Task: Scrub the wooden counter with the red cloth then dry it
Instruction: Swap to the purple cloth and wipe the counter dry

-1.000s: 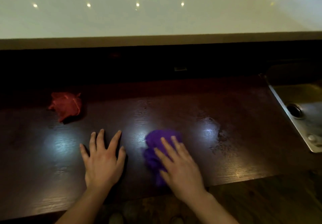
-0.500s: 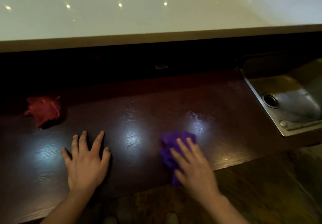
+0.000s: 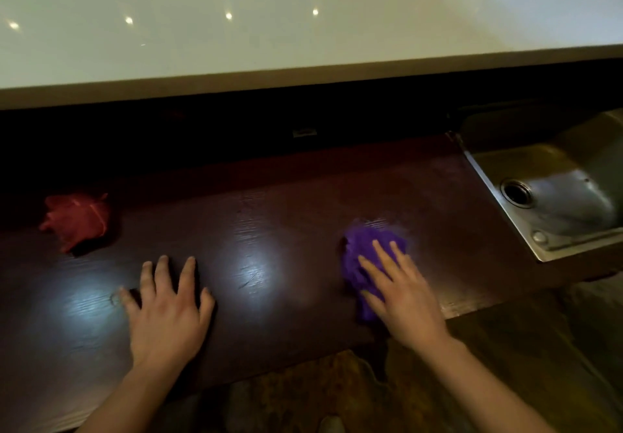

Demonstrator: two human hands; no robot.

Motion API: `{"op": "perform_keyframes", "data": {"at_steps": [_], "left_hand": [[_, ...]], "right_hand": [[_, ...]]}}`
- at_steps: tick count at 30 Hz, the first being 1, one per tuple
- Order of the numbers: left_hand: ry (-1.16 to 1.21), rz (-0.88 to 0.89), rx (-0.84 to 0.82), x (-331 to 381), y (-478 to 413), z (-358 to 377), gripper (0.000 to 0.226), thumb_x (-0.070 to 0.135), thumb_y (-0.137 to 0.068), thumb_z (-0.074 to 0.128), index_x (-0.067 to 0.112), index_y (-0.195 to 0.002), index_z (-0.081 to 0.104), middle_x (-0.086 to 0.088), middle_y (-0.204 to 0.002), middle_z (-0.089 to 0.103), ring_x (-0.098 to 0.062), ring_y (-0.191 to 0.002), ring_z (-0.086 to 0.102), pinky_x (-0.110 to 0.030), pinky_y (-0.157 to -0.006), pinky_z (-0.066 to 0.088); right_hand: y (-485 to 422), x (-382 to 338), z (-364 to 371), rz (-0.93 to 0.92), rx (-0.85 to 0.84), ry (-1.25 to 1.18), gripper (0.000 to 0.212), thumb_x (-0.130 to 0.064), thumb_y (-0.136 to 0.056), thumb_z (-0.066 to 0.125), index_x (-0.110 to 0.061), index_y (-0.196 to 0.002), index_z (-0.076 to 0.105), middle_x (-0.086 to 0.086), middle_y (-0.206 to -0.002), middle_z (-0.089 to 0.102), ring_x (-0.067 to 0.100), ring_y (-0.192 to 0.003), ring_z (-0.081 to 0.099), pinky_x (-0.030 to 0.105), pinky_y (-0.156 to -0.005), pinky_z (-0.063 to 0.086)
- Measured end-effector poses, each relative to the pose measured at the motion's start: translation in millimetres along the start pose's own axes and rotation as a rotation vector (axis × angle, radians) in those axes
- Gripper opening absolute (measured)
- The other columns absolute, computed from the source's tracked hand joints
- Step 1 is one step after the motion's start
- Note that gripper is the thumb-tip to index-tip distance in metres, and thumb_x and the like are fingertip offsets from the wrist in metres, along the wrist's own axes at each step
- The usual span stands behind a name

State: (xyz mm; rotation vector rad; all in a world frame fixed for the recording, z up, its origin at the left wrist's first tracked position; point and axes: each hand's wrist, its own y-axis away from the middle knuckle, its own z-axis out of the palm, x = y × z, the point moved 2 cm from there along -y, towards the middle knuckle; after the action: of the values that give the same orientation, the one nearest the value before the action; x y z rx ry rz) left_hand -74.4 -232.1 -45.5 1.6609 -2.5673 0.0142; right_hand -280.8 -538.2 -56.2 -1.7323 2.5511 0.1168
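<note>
The dark wooden counter (image 3: pixel 303 230) runs left to right across the view, with bright patches of reflected light on its grain. The left hand (image 3: pixel 167 311) lies flat on the near left part of the counter, palm down, fingers spread apart and holding nothing. The right hand (image 3: pixel 401 294) presses flat on a crumpled purple cloth (image 3: pixel 362 264) near the counter's near edge, right of centre; its fingers are stretched out and slightly apart over the cloth rather than curled around it, and the cloth shows beyond the fingertips and on the left of the palm. The red cloth (image 3: pixel 76 220) sits bunched up at the far left of the counter, well apart from both hands and touched by neither. At the right end of the counter a metal sink (image 3: pixel 573 166) is set in, its round drain visible. Beyond the counter, past a dark recess, a raised white ledge (image 3: pixel 303 35) spans the far side, dotted with small light reflections
</note>
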Motion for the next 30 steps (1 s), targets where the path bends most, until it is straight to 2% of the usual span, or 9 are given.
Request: {"op": "perform_keyframes", "data": {"at_steps": [4,8,10,13,15,17,20,24,30], "left_hand": [[0.137,-0.068,-0.025,31,-22,-1,0.062,0.054,-0.09,0.035,0.033,-0.148,0.036,-0.019,-0.155,0.029,-0.038,-0.146,0.017,-0.068,-0.112,0.013],[0.135,-0.138,-0.078,57,-31,13,0.064,0.062,-0.093,0.027,0.037,-0.152,0.023,-0.019,-0.161,0.013,-0.039,-0.149,-0.001,-0.071,-0.112,-0.005],[0.081,-0.128,-0.063,58,-29,18,0.069,0.065,-0.09,0.021,0.035,-0.152,0.024,-0.022,-0.16,0.017,-0.042,-0.148,0.001,-0.073,-0.111,-0.003],[0.072,-0.14,-0.046,57,-31,18,0.072,0.066,-0.087,0.021,0.033,-0.15,0.03,-0.023,-0.157,0.023,-0.044,-0.147,0.006,-0.075,-0.11,0.001],[0.067,-0.138,-0.064,58,-31,18,0.072,0.066,-0.087,0.02,0.033,-0.15,0.03,-0.023,-0.158,0.022,-0.044,-0.147,0.006,-0.075,-0.11,0.002],[0.06,-0.133,-0.059,58,-31,18,0.072,0.065,-0.087,0.022,0.032,-0.15,0.032,-0.023,-0.157,0.024,-0.044,-0.147,0.008,-0.075,-0.11,0.004],[0.059,-0.137,-0.037,58,-30,17,0.071,0.064,-0.086,0.027,0.031,-0.148,0.036,-0.024,-0.155,0.029,-0.046,-0.145,0.013,-0.076,-0.109,0.007],[0.049,-0.129,-0.033,58,-31,19,0.07,0.064,-0.087,0.027,0.031,-0.148,0.036,-0.025,-0.154,0.029,-0.046,-0.145,0.014,-0.076,-0.109,0.007],[0.036,-0.112,-0.025,59,-30,17,0.071,0.063,-0.088,0.026,0.028,-0.149,0.036,-0.027,-0.154,0.029,-0.048,-0.144,0.014,-0.076,-0.108,0.007]], "right_hand": [[-32,100,-16,0.376,0.015,0.033,0.056,-0.042,-0.097,0.044,-0.011,-0.144,0.043,0.019,-0.156,0.03,0.038,-0.147,0.021,0.051,-0.119,0.021],[-74,92,-21,0.612,0.01,-0.018,0.065,-0.054,-0.096,0.04,-0.019,-0.15,0.033,0.017,-0.16,0.021,0.041,-0.147,0.013,0.052,-0.119,0.016],[-74,49,-16,0.506,0.053,-0.012,0.065,-0.057,-0.095,0.04,-0.02,-0.148,0.038,0.018,-0.158,0.026,0.043,-0.146,0.017,0.053,-0.119,0.019],[-40,-26,4,0.161,0.03,-0.009,0.064,-0.059,-0.091,0.039,-0.027,-0.146,0.038,0.01,-0.159,0.028,0.04,-0.147,0.018,0.053,-0.118,0.022],[-29,-24,6,-0.016,-0.023,0.017,0.064,-0.057,-0.09,0.037,-0.028,-0.147,0.035,0.006,-0.159,0.026,0.036,-0.148,0.02,0.049,-0.119,0.022],[-45,22,-1,0.019,-0.008,0.062,0.062,-0.052,-0.091,0.035,-0.021,-0.144,0.042,0.013,-0.155,0.034,0.038,-0.145,0.027,0.05,-0.118,0.025],[-95,87,-17,0.353,-0.026,0.041,0.061,-0.051,-0.098,0.037,-0.018,-0.148,0.037,0.017,-0.159,0.024,0.039,-0.148,0.016,0.051,-0.119,0.021],[-141,70,-22,0.537,-0.034,-0.013,0.078,-0.07,-0.089,0.036,-0.025,-0.152,0.025,0.014,-0.163,0.014,0.042,-0.148,0.007,0.051,-0.121,0.012],[-58,-27,7,0.051,0.025,-0.011,0.068,-0.066,-0.089,0.036,-0.033,-0.148,0.032,0.007,-0.162,0.02,0.036,-0.15,0.01,0.05,-0.12,0.019]]}}
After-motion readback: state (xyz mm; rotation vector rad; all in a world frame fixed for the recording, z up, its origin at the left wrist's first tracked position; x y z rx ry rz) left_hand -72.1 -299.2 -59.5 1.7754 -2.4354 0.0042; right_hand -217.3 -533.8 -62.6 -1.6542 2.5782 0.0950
